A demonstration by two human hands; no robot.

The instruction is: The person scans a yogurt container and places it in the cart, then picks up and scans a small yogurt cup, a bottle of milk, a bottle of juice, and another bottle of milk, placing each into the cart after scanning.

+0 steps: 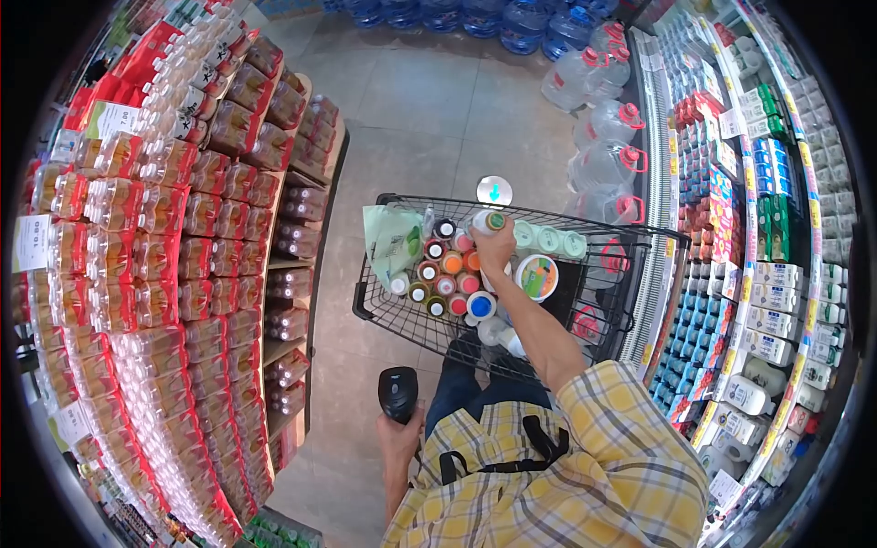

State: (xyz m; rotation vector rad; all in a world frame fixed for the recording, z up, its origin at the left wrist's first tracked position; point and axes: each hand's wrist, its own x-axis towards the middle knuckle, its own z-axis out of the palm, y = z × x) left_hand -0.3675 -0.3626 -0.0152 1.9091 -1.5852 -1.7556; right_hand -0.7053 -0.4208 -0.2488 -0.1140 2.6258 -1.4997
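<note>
My right hand [495, 247] is closed around a whitish bottle [480, 222] over the far side of the shopping cart [402, 321]. The bottle's round top, with green and orange on it, faces up. Below and left of that hand, several bottles with red, orange, white and dark caps stand close together, among them a blue-capped bottle [481, 306]. A round tub [536, 278] with a printed lid sits to the right of my forearm. Low on the left, outside the cart, my left hand [400, 440] grips a black handheld barcode scanner [398, 391].
A pale green plastic bag [391, 239] lies in the cart's left end. Shelves of bottled drinks [164, 228] line the left side. A refrigerated shelf [699, 274] runs along the right, with large water jugs [610, 164] before it. Blue water barrels [525, 26] stand at the far end.
</note>
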